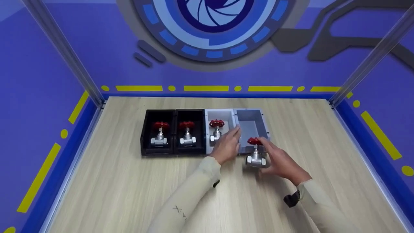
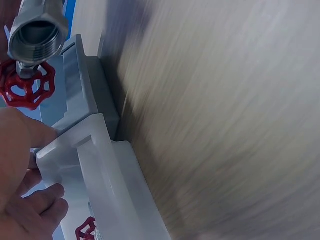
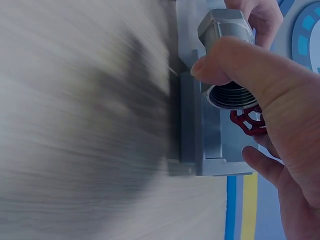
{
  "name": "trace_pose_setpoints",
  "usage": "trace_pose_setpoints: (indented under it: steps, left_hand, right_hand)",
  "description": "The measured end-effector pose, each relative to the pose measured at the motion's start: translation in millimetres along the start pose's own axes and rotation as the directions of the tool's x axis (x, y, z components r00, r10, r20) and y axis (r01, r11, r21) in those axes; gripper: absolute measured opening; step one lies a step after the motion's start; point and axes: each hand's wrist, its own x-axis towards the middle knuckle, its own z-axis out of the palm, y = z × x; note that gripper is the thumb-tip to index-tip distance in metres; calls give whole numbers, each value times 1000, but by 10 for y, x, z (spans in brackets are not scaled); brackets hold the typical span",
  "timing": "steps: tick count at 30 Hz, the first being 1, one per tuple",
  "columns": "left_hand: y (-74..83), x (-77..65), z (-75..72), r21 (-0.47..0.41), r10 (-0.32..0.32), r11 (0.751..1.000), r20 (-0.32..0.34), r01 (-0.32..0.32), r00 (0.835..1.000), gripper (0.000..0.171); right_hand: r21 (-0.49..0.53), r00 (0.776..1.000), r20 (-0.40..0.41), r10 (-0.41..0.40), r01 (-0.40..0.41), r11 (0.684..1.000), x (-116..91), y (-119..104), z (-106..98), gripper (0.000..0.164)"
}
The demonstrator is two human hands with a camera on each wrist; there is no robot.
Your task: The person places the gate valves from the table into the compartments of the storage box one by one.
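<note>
My right hand (image 1: 284,163) holds a gate valve (image 1: 256,160) with a silver body and red handwheel, tilted over the front edge of the grey bin (image 1: 249,115). In the right wrist view the thumb (image 3: 212,70) lies across the valve's body, and its threaded end faces the camera. The left hand (image 1: 227,145) grips the adjoining walls between the white bin (image 1: 209,114) and the grey bin. Curled fingers (image 2: 47,200) show over the white bin in the left wrist view. Another gate valve (image 1: 216,131) stands in the white bin, partly behind that hand.
Two black bins (image 1: 158,151) join the white one on the left, each with a red-wheeled gate valve (image 1: 159,137) inside. The row sits on a light wood table (image 1: 123,184). Blue printed panels (image 1: 81,42) and metal posts (image 1: 64,48) enclose the back and sides.
</note>
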Motion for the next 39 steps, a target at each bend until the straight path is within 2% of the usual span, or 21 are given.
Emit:
trace_pose_setpoints:
  steps: [6,11,18,26,31,39]
  left_hand:
    - [13,19,-15,6,-4,1000,44,4,999,59]
    - [6,14,-28,30,5,1000,45,-6,999,61]
    - [13,13,-36,16,-14,1000,56,13,998,62]
    - [8,8,-24,36,-4,999,49,3,999,62]
    - [9,5,-19,36,-18,999,57,16,998,62]
    - [12,-2,-18,28,-38,999,72,36,997,63]
  right_hand:
    - [-28,999,-24,-40,39,999,65,19,-55,115]
    - [-14,998,-20,-64,64,998,121,29,-99,120]
    - [-30,999,11,-35,35,999,199,21,-160,121]
    - [-50,998,64,4,-1,999,296,1,-214,119]
    - [-57,997,82,6,-2,998,344,13,-223,119]
    - [-94,997,67,-26,32,995,414,64,-223,117]
